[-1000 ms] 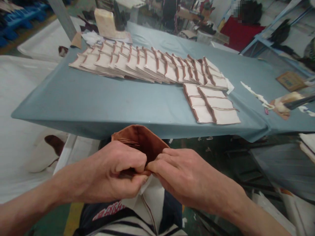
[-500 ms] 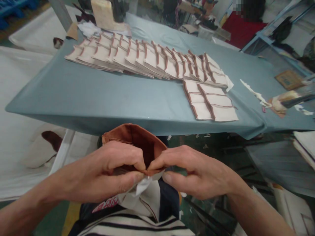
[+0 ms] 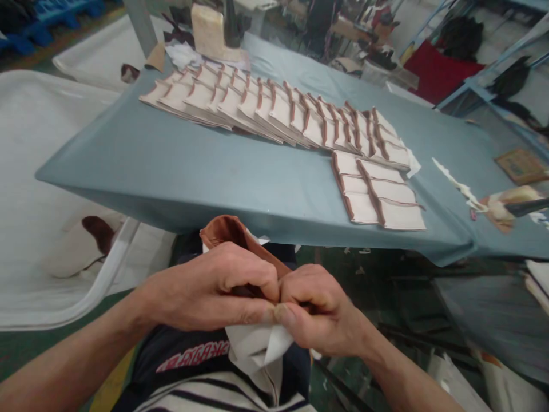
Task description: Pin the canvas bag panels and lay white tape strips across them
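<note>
My left hand [image 3: 214,286] and my right hand [image 3: 319,312] meet in front of my chest, both pinched on a brown leather piece [image 3: 227,229] with a white lining [image 3: 257,346] that hangs below my fingers. The brown part sticks up behind my left knuckles. On the grey-blue table [image 3: 193,171] ahead lie long overlapping rows of cream pieces with brown edges [image 3: 274,109], and a small group of the same pieces [image 3: 377,194] sits near the front edge at the right.
A white tray [image 3: 55,240] stands at my left with a dark brown piece [image 3: 98,232] in it. A cream block [image 3: 208,31] is at the table's far end. White scraps [image 3: 457,183] and a tool [image 3: 514,206] lie at the right edge.
My hands have closed together on the piece; the brown pocket that stood open between them is now folded shut, and more white lining hangs below. The view shifted slightly left.
</note>
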### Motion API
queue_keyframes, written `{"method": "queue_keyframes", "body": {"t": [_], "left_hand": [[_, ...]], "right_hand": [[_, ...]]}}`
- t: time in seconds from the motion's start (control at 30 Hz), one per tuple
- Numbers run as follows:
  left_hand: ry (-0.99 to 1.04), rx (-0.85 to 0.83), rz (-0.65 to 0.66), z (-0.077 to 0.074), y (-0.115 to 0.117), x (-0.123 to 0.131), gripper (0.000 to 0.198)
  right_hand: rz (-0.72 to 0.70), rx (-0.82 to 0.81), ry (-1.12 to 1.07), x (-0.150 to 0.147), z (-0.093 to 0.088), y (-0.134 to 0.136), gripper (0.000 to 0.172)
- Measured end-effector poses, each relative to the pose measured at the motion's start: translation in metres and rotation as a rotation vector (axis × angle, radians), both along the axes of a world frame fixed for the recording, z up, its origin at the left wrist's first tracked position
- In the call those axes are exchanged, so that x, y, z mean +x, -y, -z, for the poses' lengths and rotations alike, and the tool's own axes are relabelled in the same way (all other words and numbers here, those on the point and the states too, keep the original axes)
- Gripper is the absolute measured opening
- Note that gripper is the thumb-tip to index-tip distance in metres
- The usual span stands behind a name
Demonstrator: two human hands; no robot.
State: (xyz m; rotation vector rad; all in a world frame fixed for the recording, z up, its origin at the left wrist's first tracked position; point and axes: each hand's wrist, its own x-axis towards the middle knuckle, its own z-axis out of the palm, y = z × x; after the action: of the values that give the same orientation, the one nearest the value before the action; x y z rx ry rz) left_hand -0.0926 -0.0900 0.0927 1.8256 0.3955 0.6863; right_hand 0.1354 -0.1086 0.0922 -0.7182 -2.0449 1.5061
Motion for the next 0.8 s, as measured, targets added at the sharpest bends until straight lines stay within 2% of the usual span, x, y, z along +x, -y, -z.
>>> {"method": "queue_keyframes", "body": {"t": [0.13,0.3,0.53,0.67,0.73,0.8], "left_hand": [[-0.021,-0.063,-0.006,-0.006,-0.003,-0.002,0.017],[-0.080,-0.102,-0.067,0.003,-0.006,-0.005,0.018],[-0.126,-0.123,-0.106,0.006,-0.011,-0.015,0.020],[-0.140,-0.151,-0.109,0.012,-0.014,-0.017,0.022],[-0.177,-0.113,-0.146,0.016,-0.015,-0.016,0.029],[-0.218,-0.008,-0.209,0.017,-0.014,-0.014,0.034]], "right_hand": [[0.075,-0.029,-0.039,-0.002,0.007,0.003,0.053],[0.200,0.209,-0.039,-0.009,0.018,0.006,0.045],[0.135,0.248,0.019,0.003,0.011,-0.013,0.060],[0.119,0.441,0.115,0.009,0.008,-0.012,0.053],[0.129,0.542,0.154,0.013,0.008,-0.010,0.049],[0.143,0.505,0.170,0.017,0.006,-0.010,0.050]]}}
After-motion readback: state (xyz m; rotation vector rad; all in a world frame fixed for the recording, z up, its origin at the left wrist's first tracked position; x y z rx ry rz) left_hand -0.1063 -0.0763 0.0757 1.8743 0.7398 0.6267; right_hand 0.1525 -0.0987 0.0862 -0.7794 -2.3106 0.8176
